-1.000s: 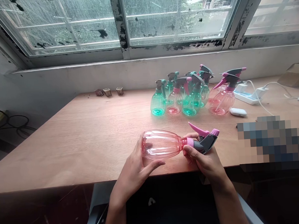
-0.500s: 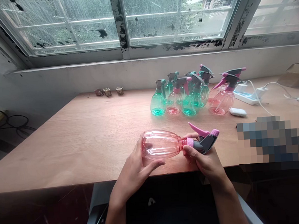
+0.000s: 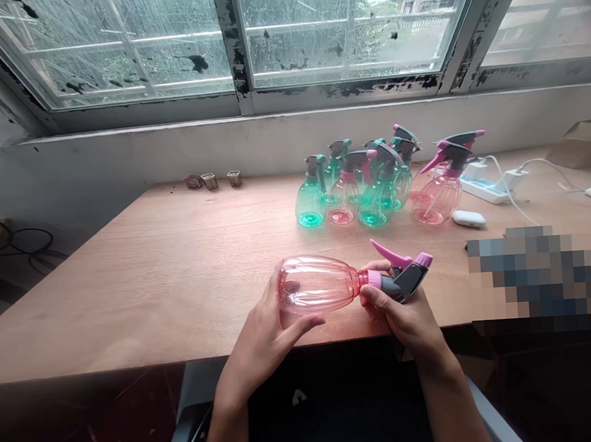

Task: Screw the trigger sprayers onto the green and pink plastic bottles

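Only the view itself has moved since the earlier frame, tipping very slightly; both hands and the bottle between them keep the same pose. At the far left of the table (image 3: 153, 276), three small cube-shaped ornaments (image 3: 209, 181) sit along the back edge, out of the way of the handling. Nearer, the left hand (image 3: 264, 323) cups the base end of a pink spray bottle (image 3: 319, 284), its fingers curled behind the plastic and its thumb stretched out below, probably to support the body while leaving the grip light. The bottle lies sideways in the air over the table's front edge, its base to the left. At its other end, the right hand (image 3: 401, 318) grasps the neck, thumb and fingers pinching around the pink collar (image 3: 374, 279); holding both ends likely steadies it and keeps the trigger head (image 3: 409, 279) free, its lever pointing up and away. Behind, a cluster of green and pink spray bottles (image 3: 374, 203) stands upright, with further upright pink bottles (image 3: 439, 199) just to the right, seemingly grouped to leave working room. Beyond them are a white case (image 3: 469, 219), a power strip (image 3: 488, 191) and a cardboard box (image 3: 584, 145).
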